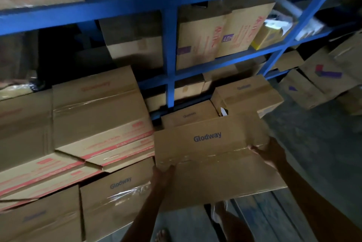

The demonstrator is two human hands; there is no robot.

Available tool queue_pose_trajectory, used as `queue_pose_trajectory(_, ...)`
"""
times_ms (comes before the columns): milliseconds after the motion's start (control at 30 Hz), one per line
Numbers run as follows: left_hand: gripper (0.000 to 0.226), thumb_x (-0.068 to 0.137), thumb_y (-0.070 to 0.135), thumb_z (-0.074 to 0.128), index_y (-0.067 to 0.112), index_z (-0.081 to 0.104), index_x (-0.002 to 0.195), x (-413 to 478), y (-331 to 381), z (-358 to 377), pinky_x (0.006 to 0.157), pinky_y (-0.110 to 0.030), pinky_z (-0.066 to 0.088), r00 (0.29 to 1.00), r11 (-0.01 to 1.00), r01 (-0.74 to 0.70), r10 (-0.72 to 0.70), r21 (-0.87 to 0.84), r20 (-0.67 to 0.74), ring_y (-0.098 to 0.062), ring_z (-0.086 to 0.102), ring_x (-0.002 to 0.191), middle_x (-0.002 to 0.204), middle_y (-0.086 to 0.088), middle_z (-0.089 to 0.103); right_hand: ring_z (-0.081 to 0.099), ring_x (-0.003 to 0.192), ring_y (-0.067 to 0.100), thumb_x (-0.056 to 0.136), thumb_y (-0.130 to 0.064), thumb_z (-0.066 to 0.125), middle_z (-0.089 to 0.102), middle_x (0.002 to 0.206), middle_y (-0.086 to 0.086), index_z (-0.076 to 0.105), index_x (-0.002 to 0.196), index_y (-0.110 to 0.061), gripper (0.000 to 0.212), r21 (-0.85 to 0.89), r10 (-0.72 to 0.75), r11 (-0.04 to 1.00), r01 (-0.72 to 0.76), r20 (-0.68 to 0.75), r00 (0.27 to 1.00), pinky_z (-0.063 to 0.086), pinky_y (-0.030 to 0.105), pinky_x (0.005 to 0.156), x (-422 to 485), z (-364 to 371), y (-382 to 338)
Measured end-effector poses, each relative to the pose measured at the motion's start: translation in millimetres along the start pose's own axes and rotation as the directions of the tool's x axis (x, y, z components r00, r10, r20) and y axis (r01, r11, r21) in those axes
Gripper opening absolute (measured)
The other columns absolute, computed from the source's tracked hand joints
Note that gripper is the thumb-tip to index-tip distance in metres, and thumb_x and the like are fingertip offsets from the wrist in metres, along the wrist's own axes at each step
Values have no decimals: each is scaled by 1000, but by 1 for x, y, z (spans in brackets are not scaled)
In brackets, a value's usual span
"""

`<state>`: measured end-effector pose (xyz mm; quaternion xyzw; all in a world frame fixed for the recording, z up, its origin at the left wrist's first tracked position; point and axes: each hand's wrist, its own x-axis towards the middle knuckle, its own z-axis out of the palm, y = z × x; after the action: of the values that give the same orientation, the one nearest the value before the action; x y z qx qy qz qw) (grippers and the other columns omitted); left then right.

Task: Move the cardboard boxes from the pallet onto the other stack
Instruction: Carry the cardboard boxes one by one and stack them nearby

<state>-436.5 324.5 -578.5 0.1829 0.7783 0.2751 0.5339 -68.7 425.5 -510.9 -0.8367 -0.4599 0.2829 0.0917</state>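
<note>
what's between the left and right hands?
Head view: the held Glodway box, its taped top seam running from the left hand to the right hand; nothing else lies between them.

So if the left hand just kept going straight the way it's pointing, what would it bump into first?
The carried box that the left hand grips. Past it, probably the lower Glodway box behind, though depth is unclear.
</note>
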Motion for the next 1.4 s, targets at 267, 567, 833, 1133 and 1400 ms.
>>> queue_pose_trajectory(267, 47, 80, 30, 77, 20, 46, 115, 74, 39, 92, 70, -30, 49, 992, 992, 69, -80, -106, -100, -16, 57, 77, 99, -4, 59, 63, 104, 31, 42, -82, 74, 63, 122, 9, 44, 137, -18, 118, 15, -41, 999, 39, 188, 981, 56, 38, 84, 174, 62, 12)
queue_pose_trajectory(567, 68, 83, 28, 74, 11, 39, 139, 165, 53, 168, 66, -27, 41, 945, 980, 172, -192, -97, -266, -19, 52, 85, 109, -4, 53, 66, 104, 25, 53, -85, 65, 65, 122, 0, 39, 137, -25, 107, -157, -104, 975, 160, 317, 943, 59, 40, 82, 301, 124, -8)
queue_pose_trajectory(833, 78, 69, 52, 80, 24, 47, 135, 268, 48, 163, 91, -40, 47, 900, 971, 219, -237, -92, -367, -27, 56, 108, 129, -7, 59, 54, 106, 30, 55, -87, 64, 52, 117, 13, 50, 124, -11, 104, -282, -248, 902, 328, 286, 926, 53, 37, 81, 388, 189, -51)
queue_pose_trajectory(1133, 116, 46, 74, 81, 35, 34, 145, 363, 70, 164, 99, -53, 48, 954, 988, 105, -132, -114, -270, -27, 52, 124, 140, 0, 51, 44, 117, 37, 54, -98, 34, 55, 123, 21, 51, 124, 0, 122, -332, -332, 869, 367, 161, 930, 42, 41, 94, 457, 234, -73)
queue_pose_trajectory(1400, 116, 55, 76, 74, 31, 25, 150, 415, 81, 175, 102, -53, 43, 949, 976, 208, -218, -67, -228, -31, 46, 130, 148, -6, 43, 43, 118, 38, 60, -83, 62, 46, 128, 25, 46, 127, -1, 107, -350, -349, 869, 351, 70, 934, 43, 40, 94, 478, 254, -82)
